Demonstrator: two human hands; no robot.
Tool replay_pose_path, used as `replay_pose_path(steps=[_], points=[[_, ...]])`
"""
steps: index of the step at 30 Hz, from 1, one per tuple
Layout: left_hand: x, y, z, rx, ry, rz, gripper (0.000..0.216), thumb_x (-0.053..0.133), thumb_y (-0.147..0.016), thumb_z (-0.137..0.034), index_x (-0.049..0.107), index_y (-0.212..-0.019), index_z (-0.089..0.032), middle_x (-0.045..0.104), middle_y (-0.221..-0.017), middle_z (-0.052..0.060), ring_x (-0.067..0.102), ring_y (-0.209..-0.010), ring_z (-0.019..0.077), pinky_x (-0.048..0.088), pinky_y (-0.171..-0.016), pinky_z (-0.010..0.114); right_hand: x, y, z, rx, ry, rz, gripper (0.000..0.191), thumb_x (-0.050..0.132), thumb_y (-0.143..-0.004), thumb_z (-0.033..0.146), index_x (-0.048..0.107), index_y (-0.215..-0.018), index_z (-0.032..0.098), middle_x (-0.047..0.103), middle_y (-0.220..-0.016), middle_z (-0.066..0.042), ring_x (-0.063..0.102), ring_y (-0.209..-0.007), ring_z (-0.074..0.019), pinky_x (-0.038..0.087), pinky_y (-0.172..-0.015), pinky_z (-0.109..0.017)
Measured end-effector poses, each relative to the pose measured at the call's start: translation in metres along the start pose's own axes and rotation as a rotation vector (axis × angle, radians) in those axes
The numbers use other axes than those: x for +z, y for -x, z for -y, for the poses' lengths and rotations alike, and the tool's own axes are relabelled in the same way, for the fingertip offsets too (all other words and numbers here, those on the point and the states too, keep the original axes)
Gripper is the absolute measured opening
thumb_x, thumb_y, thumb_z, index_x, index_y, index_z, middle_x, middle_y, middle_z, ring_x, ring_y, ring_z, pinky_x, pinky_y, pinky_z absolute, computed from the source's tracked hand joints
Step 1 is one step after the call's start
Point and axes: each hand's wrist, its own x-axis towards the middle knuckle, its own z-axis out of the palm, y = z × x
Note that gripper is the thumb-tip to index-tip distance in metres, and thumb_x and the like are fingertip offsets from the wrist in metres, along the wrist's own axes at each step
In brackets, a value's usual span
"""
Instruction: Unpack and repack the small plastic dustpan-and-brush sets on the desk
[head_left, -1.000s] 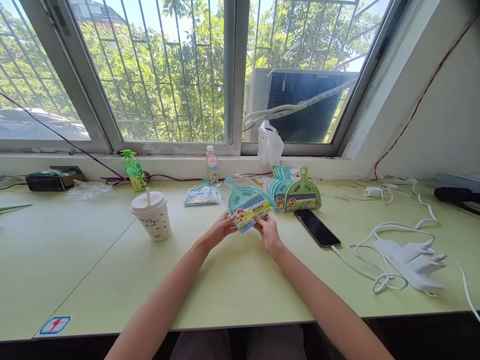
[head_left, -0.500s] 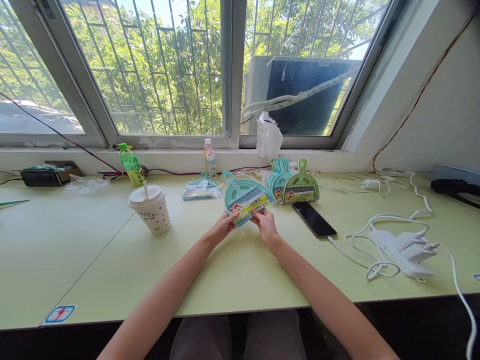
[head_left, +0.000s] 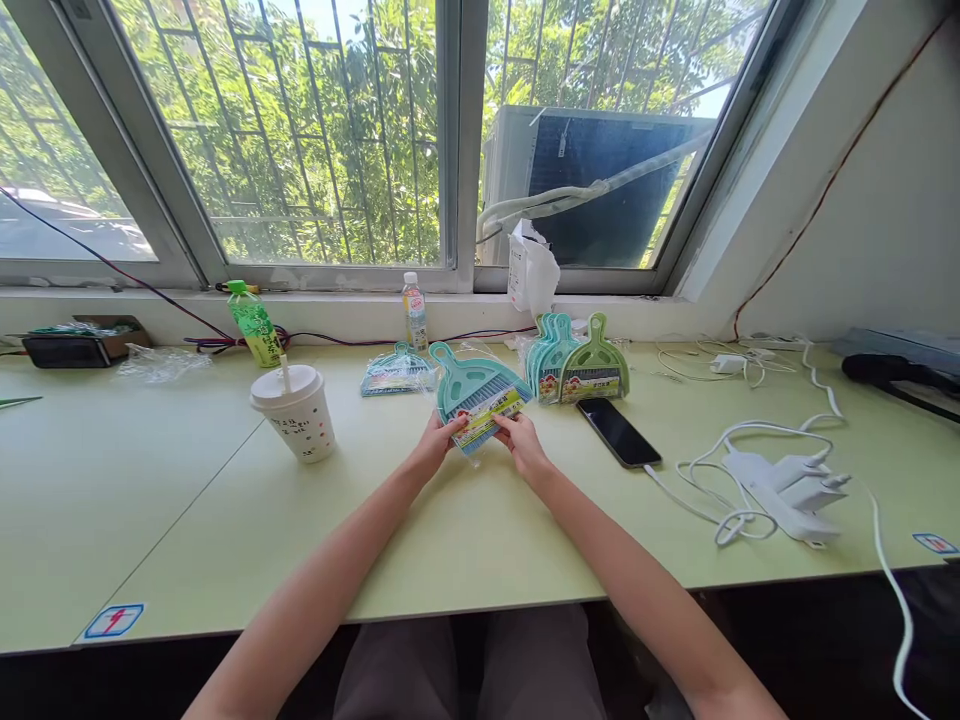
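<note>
Between my two hands is a small turquoise dustpan and brush set (head_left: 480,388) in clear plastic, tilted, with a yellow label across it. My left hand (head_left: 433,443) grips its lower left edge, and my right hand (head_left: 523,440) pinches its lower right side. Behind it to the left, another wrapped dustpan set (head_left: 399,372) lies on the table. To the right of the held set, several turquoise dustpan sets (head_left: 550,352) stand in a row, with a green dustpan set (head_left: 596,362) at the front.
A white cup with a straw (head_left: 295,412) stands left of my hands; a green bottle (head_left: 256,325) and a clear bottle (head_left: 415,312) are behind. A phone (head_left: 619,433) and a white power strip (head_left: 783,495) with loose cables lie right. Crumpled plastic (head_left: 166,363) is at far left.
The held dustpan set has tilted slightly and sits a little further left in view, with both hands still on it. The whole view has shifted slightly.
</note>
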Motion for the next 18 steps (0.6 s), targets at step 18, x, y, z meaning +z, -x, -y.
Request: replay_pose_path(steps=[18], points=[[0.004, 0.011, -0.015, 0.008, -0.232, 0.159, 0.077, 0.082, -0.065, -0.045, 0.049, -0.131, -0.026, 0.064, -0.123, 0.011, 0.062, -0.109, 0.0319, 0.053, -0.081, 0.040, -0.011, -0.008, 0.010, -0.013, -0.021, -0.084, 0.023, 0.077, -0.066, 0.016, 0.062, -0.083, 0.020, 0.073, -0.082, -0.001, 0.068, -0.072, -0.0140, 0.059, -0.064, -0.024]])
